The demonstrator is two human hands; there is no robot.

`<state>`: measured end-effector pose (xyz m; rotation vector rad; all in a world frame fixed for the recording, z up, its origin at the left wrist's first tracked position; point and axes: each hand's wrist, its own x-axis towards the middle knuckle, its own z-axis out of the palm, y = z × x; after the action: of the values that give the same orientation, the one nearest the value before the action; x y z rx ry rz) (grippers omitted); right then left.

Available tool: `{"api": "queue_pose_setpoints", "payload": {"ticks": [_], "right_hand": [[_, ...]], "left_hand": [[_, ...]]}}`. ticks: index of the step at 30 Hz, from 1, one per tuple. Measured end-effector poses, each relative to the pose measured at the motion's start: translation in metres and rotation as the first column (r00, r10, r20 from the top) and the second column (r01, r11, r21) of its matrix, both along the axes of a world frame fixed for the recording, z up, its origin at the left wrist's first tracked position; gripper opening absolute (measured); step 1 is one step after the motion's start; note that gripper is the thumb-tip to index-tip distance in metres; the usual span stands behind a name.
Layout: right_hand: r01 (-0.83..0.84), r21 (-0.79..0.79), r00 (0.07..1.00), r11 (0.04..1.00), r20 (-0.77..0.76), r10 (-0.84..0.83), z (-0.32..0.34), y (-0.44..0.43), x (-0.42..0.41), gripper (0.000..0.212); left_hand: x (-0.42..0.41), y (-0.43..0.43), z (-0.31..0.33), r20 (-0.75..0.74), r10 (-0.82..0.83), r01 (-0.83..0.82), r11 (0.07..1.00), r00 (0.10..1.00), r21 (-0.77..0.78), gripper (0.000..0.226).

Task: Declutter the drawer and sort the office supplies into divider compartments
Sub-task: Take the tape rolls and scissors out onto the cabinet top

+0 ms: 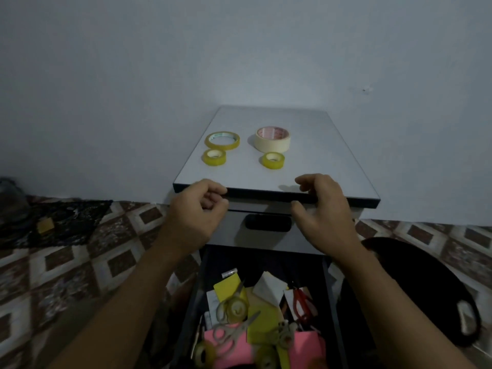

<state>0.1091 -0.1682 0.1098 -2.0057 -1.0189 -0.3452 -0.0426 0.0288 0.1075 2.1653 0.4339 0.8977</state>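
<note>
The lower drawer [196, 294] of a small white cabinet stands pulled out, full of mixed supplies: silver scissors [233, 334], red-handled scissors [302, 304], yellow notes [228, 287], pink paper [241, 354] and tape rolls. On the cabinet top [322, 169] lie a thin yellow tape ring [222, 140], a wide masking tape roll [272, 139] and two small yellow rolls [214, 157] [273, 160]. My left hand [195, 211] hovers at the top's front edge with fingers curled in, holding nothing. My right hand [323, 206] hovers beside it, fingers relaxed and empty.
The upper drawer with a black recessed handle [267, 222] is closed between my hands. A black bag [415, 288] lies on the patterned tile floor at the right. A dark cloth [66, 222] with a yellow piece lies at the left. A plain wall stands behind.
</note>
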Motion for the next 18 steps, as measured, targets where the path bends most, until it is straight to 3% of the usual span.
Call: {"api": "queue_pose_setpoints", "payload": {"ticks": [3,7,14,18], "right_hand": [[-0.036,-0.014,0.997,0.999,-0.069,0.035,-0.03,-0.015,-0.02,0.034],[-0.125,-0.25,0.935,0.96,-0.354,0.03,-0.084,-0.031,-0.032,0.029],[-0.285,-0.613,0.801,0.737,-0.574,-0.167,-0.159,-0.067,-0.051,0.03],[-0.324,-0.717,0.778,0.618,-0.573,-0.257,-0.177,-0.072,-0.057,0.045]], "left_hand": [[-0.005,-0.02,-0.031,-0.157,-0.098,0.078,0.989,0.983,-0.128,0.018],[-0.007,-0.029,-0.092,-0.448,-0.173,0.055,0.963,0.877,-0.264,0.037],[-0.025,-0.035,-0.161,-0.707,-0.314,0.098,0.939,0.634,-0.33,0.039],[-0.033,-0.042,-0.176,-0.78,-0.326,0.128,0.943,0.535,-0.307,0.049]]}}
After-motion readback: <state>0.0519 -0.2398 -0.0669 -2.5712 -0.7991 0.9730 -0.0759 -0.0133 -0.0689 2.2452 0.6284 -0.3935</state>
